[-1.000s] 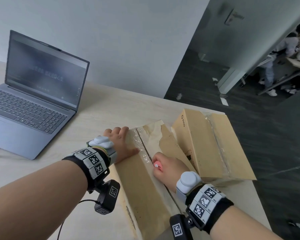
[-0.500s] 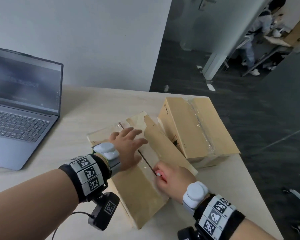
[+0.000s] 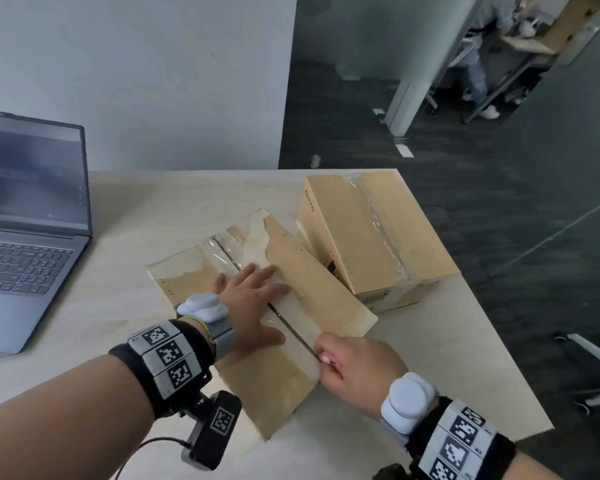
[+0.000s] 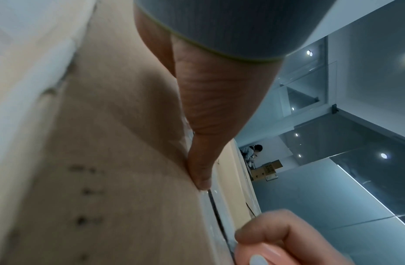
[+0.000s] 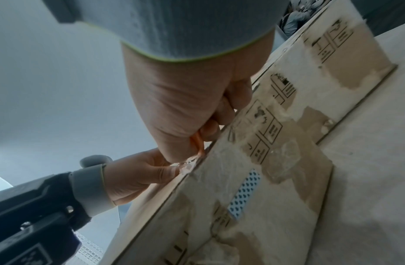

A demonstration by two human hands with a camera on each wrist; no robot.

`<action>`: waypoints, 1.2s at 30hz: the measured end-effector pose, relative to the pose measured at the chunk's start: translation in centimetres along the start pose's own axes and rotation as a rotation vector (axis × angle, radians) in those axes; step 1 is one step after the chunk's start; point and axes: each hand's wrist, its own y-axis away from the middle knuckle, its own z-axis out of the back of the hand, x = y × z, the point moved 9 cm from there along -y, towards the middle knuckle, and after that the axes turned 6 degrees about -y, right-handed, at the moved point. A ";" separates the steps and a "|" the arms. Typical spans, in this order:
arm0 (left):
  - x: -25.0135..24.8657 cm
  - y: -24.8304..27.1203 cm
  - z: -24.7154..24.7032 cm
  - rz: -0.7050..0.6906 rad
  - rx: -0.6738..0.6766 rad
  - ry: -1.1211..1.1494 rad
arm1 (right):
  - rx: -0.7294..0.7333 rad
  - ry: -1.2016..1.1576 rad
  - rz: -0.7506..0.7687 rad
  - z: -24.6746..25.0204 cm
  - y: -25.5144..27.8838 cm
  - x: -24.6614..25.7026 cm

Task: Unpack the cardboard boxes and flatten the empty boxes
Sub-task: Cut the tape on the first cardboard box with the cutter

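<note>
A taped cardboard box (image 3: 319, 292) lies slantwise on the table, with a second sealed box (image 3: 378, 237) behind it to the right. My left hand (image 3: 253, 299) presses flat on the near box's top, fingers spread across the centre seam (image 3: 291, 327). My right hand (image 3: 354, 365) grips a small orange cutter (image 5: 198, 143), whose tip sits at the near end of the seam, in the clear tape. In the left wrist view my left thumb (image 4: 201, 170) lies along the seam. The right wrist view shows the box's end face (image 5: 253, 188) with printed symbols and torn tape.
An open grey laptop (image 3: 25, 237) stands at the table's left. The light wooden table (image 3: 153, 202) ends just right of the boxes, above dark floor. A person (image 3: 478, 64) sits far off behind a glass partition.
My right hand has drawn the cutter along the seam toward the box's near end. My left hand has shifted from the box's left edge onto its top, over the seam.
</note>
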 end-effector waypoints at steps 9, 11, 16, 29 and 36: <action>-0.7 0.3 0.5 -0.008 0.015 -0.012 | -0.025 -0.164 -0.058 -0.2 2.0 -2.1; -1.7 0.6 1.3 -0.052 -0.012 -0.023 | -0.054 -0.342 -0.116 -0.3 1.9 -3.0; -5.7 2.2 1.7 -0.309 -0.031 -0.040 | -0.197 -0.750 -0.197 -0.3 2.3 -5.5; -7.1 3.0 -1.4 -0.307 0.105 -0.212 | -0.344 -1.070 -0.208 0.1 -0.7 -7.1; -9.9 2.7 -1.4 -0.165 0.046 -0.202 | -0.352 -1.128 -0.212 1.4 -2.1 -9.8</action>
